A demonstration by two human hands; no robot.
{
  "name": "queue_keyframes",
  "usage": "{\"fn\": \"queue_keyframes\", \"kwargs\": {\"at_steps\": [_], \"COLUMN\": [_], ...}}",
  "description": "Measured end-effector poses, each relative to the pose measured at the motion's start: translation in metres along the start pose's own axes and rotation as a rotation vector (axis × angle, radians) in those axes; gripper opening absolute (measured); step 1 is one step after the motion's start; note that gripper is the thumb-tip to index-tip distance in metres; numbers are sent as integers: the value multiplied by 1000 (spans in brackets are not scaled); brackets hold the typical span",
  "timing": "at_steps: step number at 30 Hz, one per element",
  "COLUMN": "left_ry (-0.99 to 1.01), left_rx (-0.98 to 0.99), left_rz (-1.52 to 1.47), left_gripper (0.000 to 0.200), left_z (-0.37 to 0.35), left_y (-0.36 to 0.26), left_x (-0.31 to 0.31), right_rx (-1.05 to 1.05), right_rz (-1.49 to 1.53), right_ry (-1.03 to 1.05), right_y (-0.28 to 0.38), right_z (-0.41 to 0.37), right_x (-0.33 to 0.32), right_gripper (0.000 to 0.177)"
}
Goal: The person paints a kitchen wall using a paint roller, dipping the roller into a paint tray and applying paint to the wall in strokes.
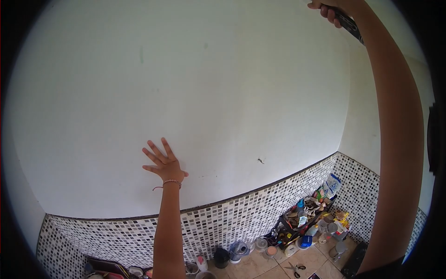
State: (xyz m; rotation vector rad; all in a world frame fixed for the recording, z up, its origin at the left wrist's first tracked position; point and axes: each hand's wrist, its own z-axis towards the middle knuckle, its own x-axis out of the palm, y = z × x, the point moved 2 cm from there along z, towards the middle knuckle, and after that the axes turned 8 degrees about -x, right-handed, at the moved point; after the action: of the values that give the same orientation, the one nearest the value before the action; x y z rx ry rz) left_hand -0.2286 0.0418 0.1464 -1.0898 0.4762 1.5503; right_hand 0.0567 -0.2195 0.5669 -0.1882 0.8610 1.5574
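My left hand [164,163] lies flat against the pale wall [209,102], its fingers spread, with a thin bracelet [172,182] around the wrist. High at the upper right, my right hand [331,10] is raised and wrapped round a black tool handle [350,27]. The far end of that tool lies beyond the top of the view, so its kind cannot be made out. A few faint smudges mark the wall, and a small dark mark [260,161] shows to the right of my left hand.
Below the wall runs a mosaic tile band [223,209] with a dark top edge. On the tan counter [253,269] stand a blender jug [239,249], a black container [221,256], scissors [295,269], several jars and a crowded rack [297,221] in the corner.
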Motion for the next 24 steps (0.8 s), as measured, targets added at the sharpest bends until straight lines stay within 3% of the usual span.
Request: {"fn": "queue_keyframes", "kwargs": {"at_steps": [8, 14, 17, 24], "left_ry": [46, 65, 60, 47], "left_rx": [-9, -26, -32, -29], "left_rz": [-20, 23, 27, 35], "left_gripper": [159, 155, 155, 156], "left_z": [0, -6, -4, -6], "left_y": [-1, -2, -3, -4], "left_x": [-6, -9, -12, -10], "right_rx": [-165, -190, -96, -180], "right_rz": [-369, -423, -387, -494], "right_ry": [-8, 127, 311, 208], "right_y": [14, -7, -19, -39], "right_z": [-16, -62, -72, -83], "right_x": [16, 7, -12, -2], "right_gripper": [41, 54, 56, 44]}}
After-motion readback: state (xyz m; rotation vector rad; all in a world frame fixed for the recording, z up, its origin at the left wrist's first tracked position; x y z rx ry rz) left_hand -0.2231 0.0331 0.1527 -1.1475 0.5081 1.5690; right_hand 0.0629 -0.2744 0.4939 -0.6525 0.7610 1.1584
